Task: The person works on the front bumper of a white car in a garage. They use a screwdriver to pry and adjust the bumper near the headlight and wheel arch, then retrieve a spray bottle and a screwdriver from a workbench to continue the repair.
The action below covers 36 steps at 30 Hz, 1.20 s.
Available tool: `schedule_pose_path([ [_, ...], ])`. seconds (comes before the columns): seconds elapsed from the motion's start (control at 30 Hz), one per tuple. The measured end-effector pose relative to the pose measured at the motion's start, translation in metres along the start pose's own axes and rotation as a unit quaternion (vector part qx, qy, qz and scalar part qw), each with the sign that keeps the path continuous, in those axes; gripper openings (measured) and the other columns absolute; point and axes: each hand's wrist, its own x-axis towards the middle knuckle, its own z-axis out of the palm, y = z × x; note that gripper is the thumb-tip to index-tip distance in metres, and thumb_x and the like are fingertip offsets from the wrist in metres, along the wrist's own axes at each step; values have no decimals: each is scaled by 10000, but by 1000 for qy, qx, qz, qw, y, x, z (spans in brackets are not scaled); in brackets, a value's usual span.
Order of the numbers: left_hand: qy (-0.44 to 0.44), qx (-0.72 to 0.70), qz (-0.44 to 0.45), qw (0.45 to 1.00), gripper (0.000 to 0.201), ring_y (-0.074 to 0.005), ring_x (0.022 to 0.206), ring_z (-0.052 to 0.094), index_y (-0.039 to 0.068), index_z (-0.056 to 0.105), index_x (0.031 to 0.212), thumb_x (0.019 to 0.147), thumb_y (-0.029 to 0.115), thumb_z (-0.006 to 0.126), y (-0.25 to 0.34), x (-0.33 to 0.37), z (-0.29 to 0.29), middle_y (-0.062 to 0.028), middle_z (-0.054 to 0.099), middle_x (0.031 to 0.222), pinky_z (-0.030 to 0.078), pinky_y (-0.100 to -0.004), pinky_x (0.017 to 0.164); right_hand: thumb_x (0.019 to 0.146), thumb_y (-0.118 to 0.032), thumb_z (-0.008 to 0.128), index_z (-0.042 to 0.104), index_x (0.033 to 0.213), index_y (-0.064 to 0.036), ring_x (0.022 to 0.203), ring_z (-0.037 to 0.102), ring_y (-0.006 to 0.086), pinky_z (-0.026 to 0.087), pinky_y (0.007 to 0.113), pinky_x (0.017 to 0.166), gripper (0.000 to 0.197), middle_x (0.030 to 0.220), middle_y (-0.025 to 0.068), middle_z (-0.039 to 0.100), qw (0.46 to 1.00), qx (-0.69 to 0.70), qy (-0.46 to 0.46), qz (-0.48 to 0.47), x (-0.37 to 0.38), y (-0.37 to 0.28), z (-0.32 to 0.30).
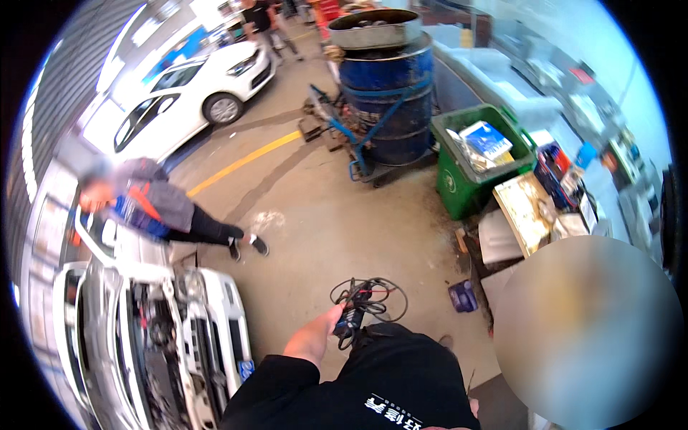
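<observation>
1 dark, blocky device (349, 319) with a bluish patch is held by the left hand (322, 332). Loose loops of black cable (374, 307) are bunched about it; 1 thin red length (383, 291) is seen among them. Fine detail is blurred.

Worn, painted metal is seen on the blue drum (390, 107); to its right, the green bin (466, 193) is moulded in plastic; to its left, the white car (183, 118) is coated in glossy paint; in front of it, the coiled cable (371, 304) is sheathed in dark plastic or rubber, and the shirt (308, 395) is made of matt cloth
</observation>
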Motion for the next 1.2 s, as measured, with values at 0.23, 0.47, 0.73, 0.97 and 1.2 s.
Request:
schedule_pose_path([
  [0.23, -20, -275, 34, 961, 557, -264, 601, 632, 130, 696, 787, 950, 632, 518, -219, -20, 64, -82, 677, 686, 529, -421, 590, 919, -207, 449, 421, 691, -174, 615, 584, 175, 457, 313, 446, 232, 691, 38, 551, 992, -119, -33, 24, 53, -203, 6],
  [0.47, -64, -417, 48, 905, 566, -305, 709, 699, 83, 740, 922, 977, 590, 494, -398, -10, 116, -115, 741, 818, 582, -452, 702, 921, -216, 498, 555, 785, -144, 693, 613, 184, 476, 297, 529, 164, 746, 35, 586, 972, -209, -54, -90, 73, -290, 28],
  [0.73, 28, -484, 67, 872, 455, -302, 754, 733, 79, 778, 942, 960, 450, 516, -506, -19, 151, -127, 775, 883, 605, -437, 737, 914, -210, 540, 614, 889, -108, 824, 641, 245, 508, 358, 651, 129, 882, 93, 630, 928, -346, -55, -129, 106, -328, 35],
  [0.97, 60, -425, 48, 902, 504, -243, 632, 674, 161, 722, 877, 939, 621, 527, -460, -52, 147, -55, 713, 750, 560, -389, 627, 909, -206, 576, 666, 981, -77, 939, 667, 298, 537, 411, 758, 172, 1002, 144, 669, 893, -411, -48, -176, 131, -323, 13],
  [1.2, 177, -244, 180, 936, 494, -289, 962, 691, 114, 689, 1183, 982, 530, 513, -427, -50, 158, -69, 731, 1072, 540, -451, 940, 904, -201, 613, 718, 1072, -46, 1053, 692, 351, 565, 464, 864, 252, 1122, 195, 707, 629, -654, 172, -385, 146, -350, -6],
])
